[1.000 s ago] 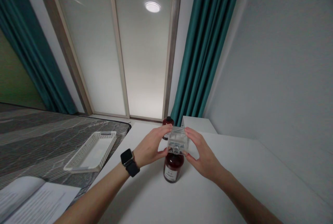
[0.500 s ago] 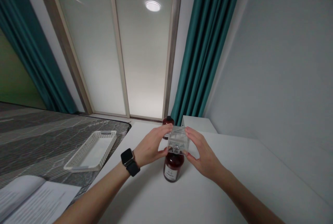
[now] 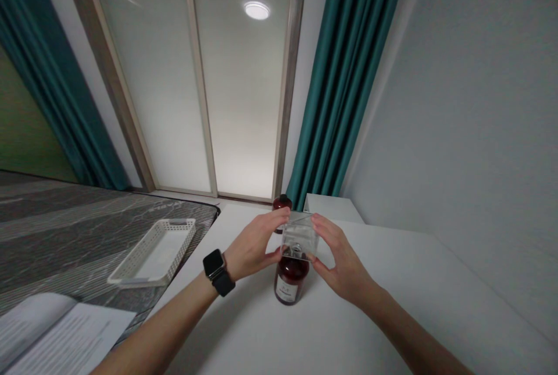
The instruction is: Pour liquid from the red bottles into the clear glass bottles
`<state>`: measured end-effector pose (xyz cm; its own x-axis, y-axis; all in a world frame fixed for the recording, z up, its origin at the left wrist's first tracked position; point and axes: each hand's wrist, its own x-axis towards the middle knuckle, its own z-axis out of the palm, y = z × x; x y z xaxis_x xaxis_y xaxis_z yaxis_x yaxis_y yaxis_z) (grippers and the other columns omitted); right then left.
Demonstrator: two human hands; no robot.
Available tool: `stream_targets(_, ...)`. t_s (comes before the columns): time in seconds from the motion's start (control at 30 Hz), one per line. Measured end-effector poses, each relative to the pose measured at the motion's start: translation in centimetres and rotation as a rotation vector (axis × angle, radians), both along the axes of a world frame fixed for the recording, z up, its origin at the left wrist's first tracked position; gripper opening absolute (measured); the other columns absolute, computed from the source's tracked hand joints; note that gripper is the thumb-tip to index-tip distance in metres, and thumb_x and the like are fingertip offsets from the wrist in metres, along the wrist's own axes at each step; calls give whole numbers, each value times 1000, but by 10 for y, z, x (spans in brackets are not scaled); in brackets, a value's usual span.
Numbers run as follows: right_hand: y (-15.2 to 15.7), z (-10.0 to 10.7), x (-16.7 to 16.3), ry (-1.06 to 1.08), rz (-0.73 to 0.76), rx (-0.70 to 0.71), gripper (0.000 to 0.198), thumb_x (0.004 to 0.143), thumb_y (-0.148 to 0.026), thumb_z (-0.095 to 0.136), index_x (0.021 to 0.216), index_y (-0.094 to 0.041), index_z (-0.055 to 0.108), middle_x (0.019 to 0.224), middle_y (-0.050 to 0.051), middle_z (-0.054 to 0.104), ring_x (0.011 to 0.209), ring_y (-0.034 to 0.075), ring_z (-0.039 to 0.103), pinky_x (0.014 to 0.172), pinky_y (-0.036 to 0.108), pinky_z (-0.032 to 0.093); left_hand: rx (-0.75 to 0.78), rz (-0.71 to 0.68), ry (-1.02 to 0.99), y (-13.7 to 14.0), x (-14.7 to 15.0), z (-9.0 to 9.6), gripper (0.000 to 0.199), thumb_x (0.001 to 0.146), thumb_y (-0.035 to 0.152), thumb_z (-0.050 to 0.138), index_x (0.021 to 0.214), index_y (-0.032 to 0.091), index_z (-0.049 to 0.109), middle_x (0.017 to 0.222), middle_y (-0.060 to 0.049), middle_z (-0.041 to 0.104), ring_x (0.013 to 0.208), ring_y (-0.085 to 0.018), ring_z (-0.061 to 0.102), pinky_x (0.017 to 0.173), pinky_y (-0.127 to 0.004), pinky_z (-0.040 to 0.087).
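Between my hands is a clear, see-through plastic box (image 3: 300, 235), right above or on top of a dark red-brown bottle (image 3: 291, 282) with a white label. Whether the box rests on the bottle I cannot tell. My left hand (image 3: 259, 238), with a black watch on its wrist, grips the box's left side between thumb and fingers. On the opposite side, my right hand (image 3: 337, 253) grips it the same way. The bottle stands upright on the white table (image 3: 349, 334); its top shows only through the box. Behind my left fingers stands a second red-brown bottle (image 3: 282, 202) with a black cap, partly hidden.
Left of the table, a white perforated basket (image 3: 115, 276) and an open book (image 3: 82, 334) lie on a grey striped surface (image 3: 108, 212). A white cabinet (image 3: 335, 208) stands beyond the table's far edge, near a teal curtain (image 3: 344, 84). A wall rises on the right.
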<state>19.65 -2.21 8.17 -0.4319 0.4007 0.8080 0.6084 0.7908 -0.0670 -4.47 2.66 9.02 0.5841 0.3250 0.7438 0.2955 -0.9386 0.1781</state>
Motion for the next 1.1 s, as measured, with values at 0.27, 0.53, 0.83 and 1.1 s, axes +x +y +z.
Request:
stream_targets(0.27,0,0,1,-17,7,15,69,92,-13,58,151,-27,25,140,14,54,137,30,46,106,57,48,22,-12,-16,0,1,-1,66,85,11,66,142,20,34,142,-19,52,134,-30,50,106,-55,48)
stream_targets(0.53,0,1,0,-9,14,19,68,92,-13,58,151,-27,27,138,13,55,136,30,47,106,56,48,55,-18,-35,2,1,-3,68,85,10,65,143,22,32,142,-18,52,134,-30,50,104,-55,49)
stream_targets(0.83,-1,1,0,-13,14,23,68,91,-11,58,150,-26,27,139,14,54,137,30,46,107,56,47,62,-27,-46,0,2,-2,69,84,9,65,144,22,32,141,-18,52,134,-30,50,104,-55,49)
stream_targets(1.1,-1,1,0,-2,15,27,67,92,-13,57,150,-28,28,139,13,55,136,30,48,106,55,49,89,-21,-58,-1,3,-2,68,84,8,64,143,21,33,140,-19,54,133,-30,51,105,-52,49)
